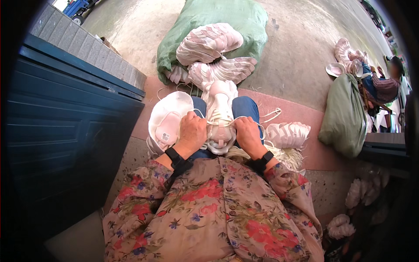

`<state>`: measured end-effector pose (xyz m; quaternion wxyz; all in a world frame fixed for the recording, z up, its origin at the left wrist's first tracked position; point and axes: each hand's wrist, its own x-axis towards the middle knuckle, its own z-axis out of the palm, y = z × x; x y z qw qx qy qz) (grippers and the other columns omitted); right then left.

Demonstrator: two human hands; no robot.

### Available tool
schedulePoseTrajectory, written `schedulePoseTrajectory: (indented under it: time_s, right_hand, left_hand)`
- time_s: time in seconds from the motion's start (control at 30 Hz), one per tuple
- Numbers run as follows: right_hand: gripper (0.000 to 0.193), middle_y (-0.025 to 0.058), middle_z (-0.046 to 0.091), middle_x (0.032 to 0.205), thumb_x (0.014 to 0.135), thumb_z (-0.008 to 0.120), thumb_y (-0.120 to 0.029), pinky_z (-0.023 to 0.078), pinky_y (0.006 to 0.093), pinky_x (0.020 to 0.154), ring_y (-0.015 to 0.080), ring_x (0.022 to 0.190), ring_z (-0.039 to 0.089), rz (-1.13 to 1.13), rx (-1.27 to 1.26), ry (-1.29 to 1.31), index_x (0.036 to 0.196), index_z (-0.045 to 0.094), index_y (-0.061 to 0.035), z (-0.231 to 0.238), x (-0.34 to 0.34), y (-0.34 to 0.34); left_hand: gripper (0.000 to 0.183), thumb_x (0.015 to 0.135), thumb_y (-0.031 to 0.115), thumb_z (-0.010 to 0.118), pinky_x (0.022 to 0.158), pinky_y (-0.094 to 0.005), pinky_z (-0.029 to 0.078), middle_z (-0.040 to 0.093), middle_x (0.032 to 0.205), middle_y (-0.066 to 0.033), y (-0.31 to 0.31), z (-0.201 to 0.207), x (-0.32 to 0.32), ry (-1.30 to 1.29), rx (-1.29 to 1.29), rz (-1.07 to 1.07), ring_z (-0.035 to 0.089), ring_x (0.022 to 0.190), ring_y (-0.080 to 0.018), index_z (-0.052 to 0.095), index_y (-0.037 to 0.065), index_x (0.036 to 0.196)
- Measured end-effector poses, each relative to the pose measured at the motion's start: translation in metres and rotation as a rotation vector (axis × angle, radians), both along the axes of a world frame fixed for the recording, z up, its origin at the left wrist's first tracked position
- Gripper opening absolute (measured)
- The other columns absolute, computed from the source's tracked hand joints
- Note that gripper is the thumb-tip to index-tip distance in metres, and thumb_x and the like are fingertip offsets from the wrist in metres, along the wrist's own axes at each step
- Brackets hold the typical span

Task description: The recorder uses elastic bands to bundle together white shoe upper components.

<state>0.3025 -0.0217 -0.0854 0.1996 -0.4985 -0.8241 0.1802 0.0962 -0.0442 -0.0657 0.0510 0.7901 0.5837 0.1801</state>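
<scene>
A pale pink and white shoe upper point(219, 105) lies between my knees, its toe pointing away from me. A cream shoelace point(220, 123) runs across its upper opening. My left hand point(192, 132) pinches the lace on the left side, and my right hand point(248, 136) pinches it on the right, both with fingers closed. A loose lace end point(273, 114) sticks out beyond my right hand. Close by my left hand is a nested stack of shoe uppers point(174, 105), showing a pink inner sole. The exact fingertip grip is partly hidden.
More nested uppers point(209, 41) rest on a large green sack point(218, 13) ahead. Further uppers point(288, 134) and a bundle of cream laces point(290, 158) lie at my right. A blue door point(70, 131) stands left. Another person point(384, 85) sits far right behind a green sack point(342, 115).
</scene>
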Motion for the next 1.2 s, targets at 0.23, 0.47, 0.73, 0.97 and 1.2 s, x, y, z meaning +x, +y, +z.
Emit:
schedulePoseTrajectory:
  time_s: [0.23,0.47,0.73,0.97,1.2]
  right_hand:
    - [0.007,0.0066,0.056,0.073,0.069,0.051,-0.007,0.034,0.0347,0.070,0.0217,0.077,0.053,0.272,0.170,-0.288,0.075,0.053,-0.0080,0.016,0.002,0.009]
    - [0.010,0.0047,0.055,0.071,0.073,0.056,-0.017,0.033,0.0354,0.070,0.0214,0.079,0.050,-0.028,0.141,-0.125,0.076,0.057,-0.0083,0.013,0.002,-0.004]
    - [0.014,0.0087,0.052,0.077,0.073,0.055,-0.017,0.034,0.0378,0.069,0.0246,0.083,0.047,-0.039,0.054,-0.321,0.075,0.057,-0.0042,0.017,-0.008,-0.014]
    - [0.012,0.0122,0.054,0.081,0.073,0.050,-0.009,0.038,0.0425,0.064,0.0303,0.082,0.049,-0.115,-0.087,-0.144,0.080,0.057,-0.0023,-0.005,-0.004,-0.012]
    - [0.012,0.0144,0.052,0.073,0.073,0.057,-0.005,0.040,0.0409,0.063,0.0324,0.071,0.049,-0.124,-0.006,0.321,0.083,0.053,-0.0015,-0.009,0.004,-0.016]
  left_hand:
    - [0.005,0.067,0.010,0.054,0.067,-0.0363,0.037,0.053,0.066,-0.0069,0.007,0.011,0.003,0.057,-0.002,-0.153,0.047,0.077,-0.0252,0.056,0.006,0.064]
    - [0.011,0.067,0.017,0.059,0.067,-0.0356,0.036,0.053,0.066,-0.0061,0.007,0.003,0.007,0.035,-0.024,-0.046,0.047,0.076,-0.0234,0.056,0.007,0.063]
    - [0.014,0.071,0.018,0.059,0.064,-0.0354,0.035,0.055,0.071,-0.0056,-0.021,0.005,0.016,0.175,-0.067,0.063,0.048,0.076,-0.0227,0.056,0.006,0.078]
    - [0.011,0.076,0.011,0.051,0.065,-0.0405,0.042,0.058,0.076,-0.0101,-0.005,0.009,0.011,-0.024,-0.296,0.030,0.051,0.079,-0.0292,0.056,0.003,0.082]
    - [0.022,0.081,0.014,0.049,0.064,-0.0413,0.046,0.061,0.082,-0.0149,0.074,0.036,0.065,-0.263,-0.420,-0.168,0.059,0.071,-0.0317,0.056,-0.001,0.095]
